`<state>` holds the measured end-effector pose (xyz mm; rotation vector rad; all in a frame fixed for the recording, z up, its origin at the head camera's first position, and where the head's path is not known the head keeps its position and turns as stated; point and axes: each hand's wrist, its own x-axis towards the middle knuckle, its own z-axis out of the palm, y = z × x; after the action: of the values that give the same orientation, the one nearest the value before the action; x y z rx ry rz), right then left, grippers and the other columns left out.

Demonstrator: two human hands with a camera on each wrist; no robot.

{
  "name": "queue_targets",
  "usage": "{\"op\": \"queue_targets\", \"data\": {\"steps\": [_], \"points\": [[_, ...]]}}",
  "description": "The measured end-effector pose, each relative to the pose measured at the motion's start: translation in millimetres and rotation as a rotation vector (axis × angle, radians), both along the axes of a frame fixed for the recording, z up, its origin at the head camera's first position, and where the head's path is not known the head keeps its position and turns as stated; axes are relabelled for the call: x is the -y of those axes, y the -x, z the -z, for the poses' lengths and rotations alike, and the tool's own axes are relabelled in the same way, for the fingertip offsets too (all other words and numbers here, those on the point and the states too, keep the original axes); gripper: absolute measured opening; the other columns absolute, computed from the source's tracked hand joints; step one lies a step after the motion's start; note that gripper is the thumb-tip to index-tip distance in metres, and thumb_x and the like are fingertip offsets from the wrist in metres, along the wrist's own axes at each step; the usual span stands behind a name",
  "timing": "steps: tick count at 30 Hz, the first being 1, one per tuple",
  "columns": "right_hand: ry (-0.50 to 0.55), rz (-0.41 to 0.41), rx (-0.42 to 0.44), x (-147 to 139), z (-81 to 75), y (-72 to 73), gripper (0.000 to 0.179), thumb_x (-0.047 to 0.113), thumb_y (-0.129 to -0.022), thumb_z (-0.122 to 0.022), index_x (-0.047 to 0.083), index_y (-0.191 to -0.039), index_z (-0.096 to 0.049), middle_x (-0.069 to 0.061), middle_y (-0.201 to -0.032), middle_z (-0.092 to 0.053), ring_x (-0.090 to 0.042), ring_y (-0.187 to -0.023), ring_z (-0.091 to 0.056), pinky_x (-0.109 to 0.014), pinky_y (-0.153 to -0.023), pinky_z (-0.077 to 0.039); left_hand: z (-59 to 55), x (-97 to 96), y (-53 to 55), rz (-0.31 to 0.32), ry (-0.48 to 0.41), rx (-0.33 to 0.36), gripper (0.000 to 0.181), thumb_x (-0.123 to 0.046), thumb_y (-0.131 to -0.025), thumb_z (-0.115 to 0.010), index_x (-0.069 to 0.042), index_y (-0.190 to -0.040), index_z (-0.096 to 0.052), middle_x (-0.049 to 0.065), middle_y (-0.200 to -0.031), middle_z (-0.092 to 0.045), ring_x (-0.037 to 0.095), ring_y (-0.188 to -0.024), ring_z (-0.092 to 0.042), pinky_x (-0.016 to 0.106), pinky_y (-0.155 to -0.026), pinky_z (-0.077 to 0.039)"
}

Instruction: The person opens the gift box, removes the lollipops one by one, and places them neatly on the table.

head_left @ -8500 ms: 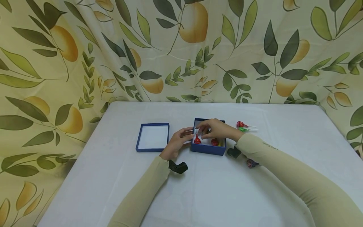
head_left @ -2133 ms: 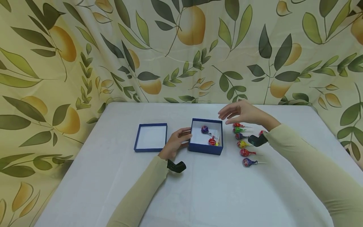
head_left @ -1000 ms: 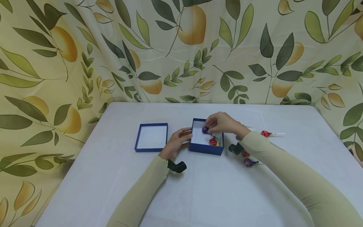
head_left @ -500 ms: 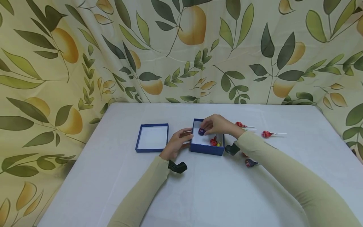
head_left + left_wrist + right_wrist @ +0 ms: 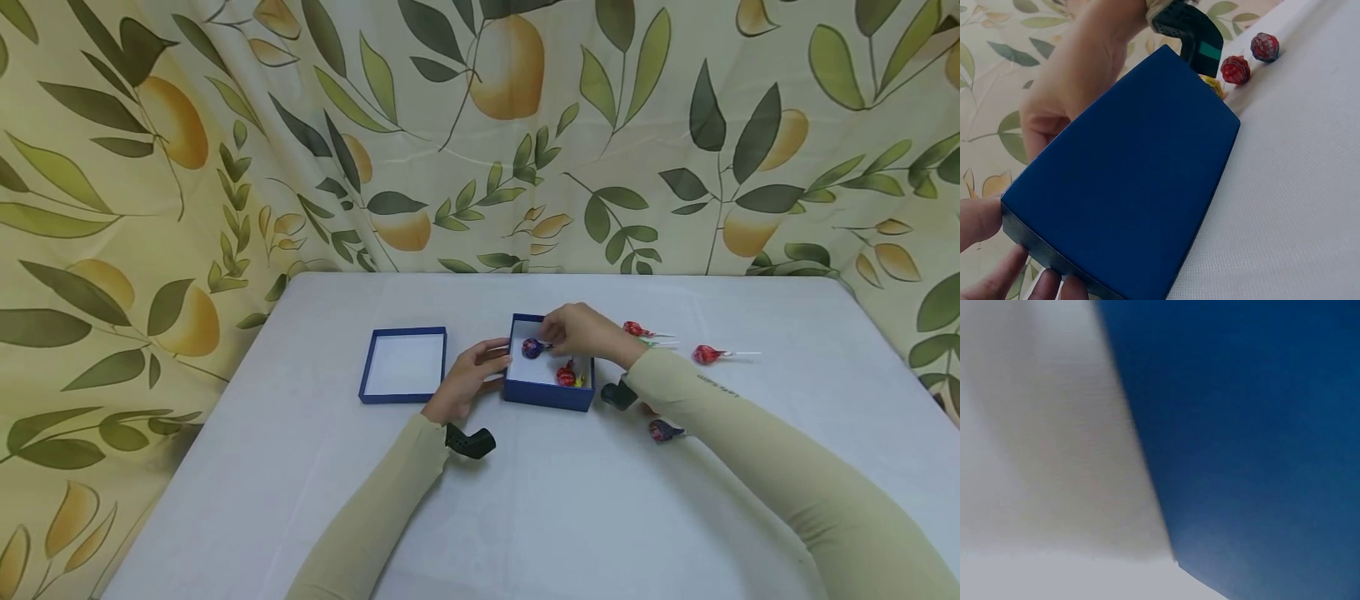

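In the head view, a blue box with a white inside stands uncovered on the table. My left hand rests its fingers along the box's left side; the left wrist view shows the thumb and fingertips against that wall. My right hand reaches into the box and pinches a purple lollipop by its wrapper tail or stick, which the fingers partly hide. A red lollipop and a yellow one lie in the box's near right corner. The right wrist view holds only the box's blue wall and white cloth.
A blue-rimmed lid lies inside up, left of the box. Right of the box are a red lollipop, a green one, another red one and a purple one. My right forearm hides part of that row.
A red lollipop has left the box's left side, and one now lies farther right on the table. My right hand has reached back into the box and shifted the purple lollipop slightly left.
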<state>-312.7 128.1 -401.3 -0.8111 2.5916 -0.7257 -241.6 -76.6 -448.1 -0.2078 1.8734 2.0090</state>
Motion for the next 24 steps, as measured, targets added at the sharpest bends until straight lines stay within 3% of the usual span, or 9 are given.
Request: {"op": "queue_targets", "data": {"steps": [5, 12, 19, 24], "points": [[-0.112, -0.018, -0.064, 3.5, 0.9, -2.8, 0.029, 0.000, -0.075, -0.073, 0.001, -0.104, -0.069, -0.012, -0.098, -0.071, -0.021, -0.089, -0.065, -0.038, -0.082, -0.056, 0.1, -0.2, 0.6, -0.006, -0.002, 0.000, 0.041, -0.017, -0.093, -0.059, -0.016, -0.133, -0.052, 0.008, -0.136, -0.052, 0.021, -0.119, -0.053, 0.038, -0.103, -0.046], [-0.232, -0.039, -0.169, 8.1, 5.1, -7.8, 0.014, 0.002, -0.076, -0.073, 0.004, -0.090, -0.072, -0.007, -0.082, -0.070, -0.015, -0.069, -0.058, -0.031, -0.069, -0.056, 3.0, 0.1, -0.9, -0.006, -0.015, -0.007, 0.041, -0.016, -0.093, -0.059, -0.014, -0.133, -0.051, 0.010, -0.136, -0.051, 0.021, -0.119, -0.053, 0.039, -0.103, -0.046], [-0.201, -0.049, -0.190, 7.1, 4.8, -9.6, 0.009, 0.001, -0.078, -0.070, 0.005, -0.085, -0.073, -0.005, -0.077, -0.069, -0.013, -0.064, -0.056, -0.027, -0.060, -0.052, 3.1, 1.3, -1.9, 0.004, -0.015, -0.018, 0.041, -0.016, -0.093, -0.058, -0.014, -0.134, -0.050, 0.010, -0.137, -0.051, 0.023, -0.120, -0.052, 0.040, -0.103, -0.045], [-0.147, -0.049, -0.171, 4.9, 6.0, -8.6, 0.009, 0.003, -0.080, -0.070, 0.006, -0.088, -0.074, -0.007, -0.083, -0.072, -0.013, -0.070, -0.060, -0.030, -0.067, -0.055, 2.9, 0.6, -1.5, 0.002, -0.011, -0.021, 0.041, -0.016, -0.093, -0.058, -0.014, -0.133, -0.051, 0.009, -0.136, -0.051, 0.023, -0.120, -0.053, 0.039, -0.102, -0.046]]}}
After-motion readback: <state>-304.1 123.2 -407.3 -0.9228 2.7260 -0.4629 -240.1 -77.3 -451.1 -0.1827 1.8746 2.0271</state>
